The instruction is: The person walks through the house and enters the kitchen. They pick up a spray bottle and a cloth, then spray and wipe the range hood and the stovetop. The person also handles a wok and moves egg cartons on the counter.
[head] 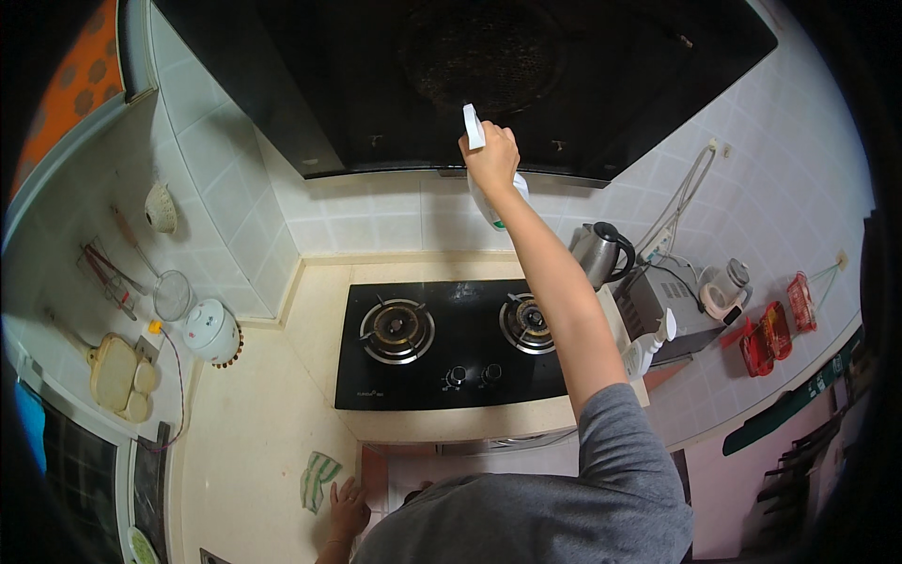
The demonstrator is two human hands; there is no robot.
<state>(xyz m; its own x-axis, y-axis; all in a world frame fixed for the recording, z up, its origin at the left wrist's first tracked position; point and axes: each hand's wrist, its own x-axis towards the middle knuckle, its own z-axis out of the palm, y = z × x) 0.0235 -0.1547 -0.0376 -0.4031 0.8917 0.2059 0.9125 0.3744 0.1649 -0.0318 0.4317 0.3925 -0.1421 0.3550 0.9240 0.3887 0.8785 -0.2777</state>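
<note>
My right hand (pixel 493 156) is raised and closed around the neck of a white spray bottle (pixel 471 127), whose nozzle points up at the dark round grille (pixel 486 60) of a black range hood (pixel 338 84). The bottle's body hangs partly behind my wrist. My left hand (pixel 349 505) rests at the counter's edge with its fingers a little apart, beside a green-and-white striped cloth (pixel 318 481). Below the hood lies a black two-burner gas hob (pixel 423 391); my right forearm hides part of its right side.
Right of the hob stand a second white spray bottle (pixel 645 352), a steel electric kettle (pixel 599 254) and a grey appliance (pixel 666 299). A white lidded pot (pixel 211 333) is on the left of the counter (pixel 246 423). Strainers and cutting boards (pixel 113 374) hang on the left wall, red baskets (pixel 764 345) on the right.
</note>
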